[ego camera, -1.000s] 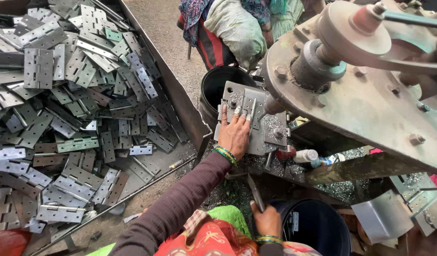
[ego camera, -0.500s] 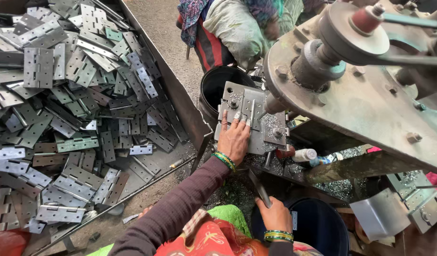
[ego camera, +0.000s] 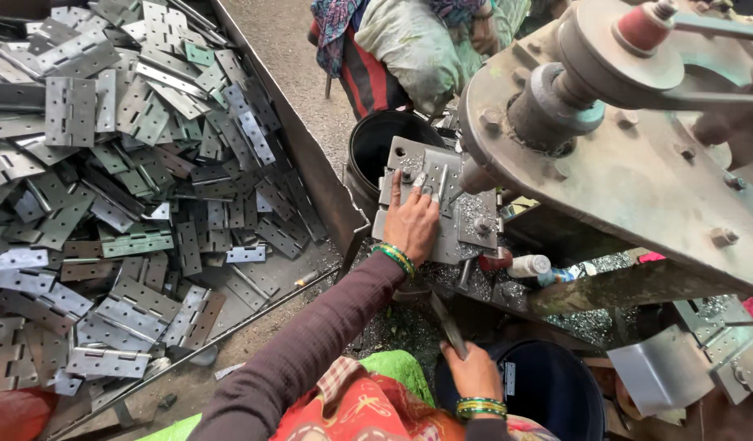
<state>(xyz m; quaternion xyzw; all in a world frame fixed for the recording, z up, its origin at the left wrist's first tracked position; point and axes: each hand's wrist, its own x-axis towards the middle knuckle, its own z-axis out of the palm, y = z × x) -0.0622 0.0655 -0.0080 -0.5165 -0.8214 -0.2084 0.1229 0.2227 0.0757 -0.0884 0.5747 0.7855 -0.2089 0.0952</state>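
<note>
A heap of grey hinges (ego camera: 123,188) filled the metal tray (ego camera: 311,163) at nine o'clock, leaves lying flat and crossed over one another, a few tinted green. Just right of the tray's slanted wall, the left hand (ego camera: 413,220) lay palm down on the press plate (ego camera: 429,200), fingers (ego camera: 417,181) spread and pointing to twelve o'clock, pressing on a narrow metal strip (ego camera: 442,184) that stood on the plate; the hand was flat, not closed around anything. Green bangles (ego camera: 395,257) ringed its wrist above a dark sleeve. At twelve o'clock from the plate stood a black bucket (ego camera: 384,135), and beyond it sat another person in patterned cloth (ego camera: 409,41). Metal shavings (ego camera: 474,208) dusted the plate's right half, touching its bolts. At six o'clock the right hand (ego camera: 474,371) was closed around the lower end of a flat metal piece (ego camera: 448,325), which tilted up toward eleven o'clock; I could not tell what kind of piece it was. A second dark bucket (ego camera: 548,384) sat just right of that hand. A small white bottle (ego camera: 530,265) lay on its side near the plate's lower right corner. The press's heavy green frame (ego camera: 638,171) and its round wheel (ego camera: 630,49) filled the two o'clock side.
</note>
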